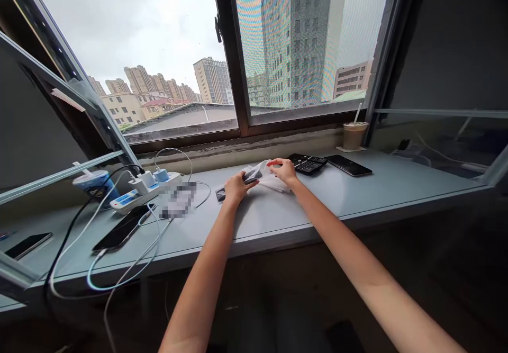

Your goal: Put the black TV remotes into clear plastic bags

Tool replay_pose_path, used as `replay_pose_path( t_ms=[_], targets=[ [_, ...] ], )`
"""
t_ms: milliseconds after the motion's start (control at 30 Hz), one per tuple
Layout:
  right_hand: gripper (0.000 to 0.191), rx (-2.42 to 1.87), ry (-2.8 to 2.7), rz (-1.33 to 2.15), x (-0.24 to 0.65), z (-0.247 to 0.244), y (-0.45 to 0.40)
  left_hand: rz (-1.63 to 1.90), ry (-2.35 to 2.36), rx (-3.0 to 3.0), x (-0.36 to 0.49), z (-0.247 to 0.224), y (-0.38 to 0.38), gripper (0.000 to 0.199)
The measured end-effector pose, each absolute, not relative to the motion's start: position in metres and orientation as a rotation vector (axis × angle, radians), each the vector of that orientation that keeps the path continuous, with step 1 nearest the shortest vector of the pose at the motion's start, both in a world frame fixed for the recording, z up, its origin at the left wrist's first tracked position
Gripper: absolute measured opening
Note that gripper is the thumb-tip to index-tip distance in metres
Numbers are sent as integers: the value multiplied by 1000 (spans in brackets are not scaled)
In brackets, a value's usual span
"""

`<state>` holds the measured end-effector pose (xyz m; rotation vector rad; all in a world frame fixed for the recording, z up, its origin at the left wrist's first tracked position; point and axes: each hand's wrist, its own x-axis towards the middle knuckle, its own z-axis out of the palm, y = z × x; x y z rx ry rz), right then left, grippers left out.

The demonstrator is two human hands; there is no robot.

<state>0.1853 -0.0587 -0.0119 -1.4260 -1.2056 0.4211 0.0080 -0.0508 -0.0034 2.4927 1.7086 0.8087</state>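
Observation:
My left hand (236, 186) is wrapped round a long dark grey object (253, 175) that lies slantwise just above or on the desk; its kind is hard to make out. One end of it pokes out to the left of that hand. Thin, whitish translucent plastic, like a bag or wrapper (275, 182), surrounds its right end and hangs down to the desktop. With fingertips pinched together, my right hand (284, 171) grips the upper edge of this plastic. Behind the right hand sits a black calculator-like keypad (307, 163).
A black phone (349, 165) and an iced drink cup (354, 135) are at the right. To the left are a power strip (129, 199) with chargers, looping cables, a charging phone (121, 229), a pixelated item (178, 199) and a blue cup (93, 184). The desk (273, 220) meets a window.

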Motion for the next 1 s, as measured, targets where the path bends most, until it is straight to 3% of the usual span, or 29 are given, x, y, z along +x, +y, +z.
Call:
replay_pose_path(
  t_ms=[167, 333, 467, 767, 1000],
  targets=[
    [21, -1454, -1227, 516, 182, -11, -63, 771, 1648, 2531, 11, -4, -52, 37],
    [47, -1672, -1176, 455, 185, -9, -64, 789, 1620, 2554, 11, -6, -50, 37],
    [36, -1705, -1130, 424, 186, -8, -59, 833, 1621, 2561, 11, -8, -47, 37],
    [27, -1195, -1002, 959, 173, 4, -69, 962, 1782, 2405, 6, -5, -46, 37],
    [10, -1203, -1150, 901, 175, -3, -67, 1000, 1714, 2466, 8, -4, -48, 35]
  ],
)
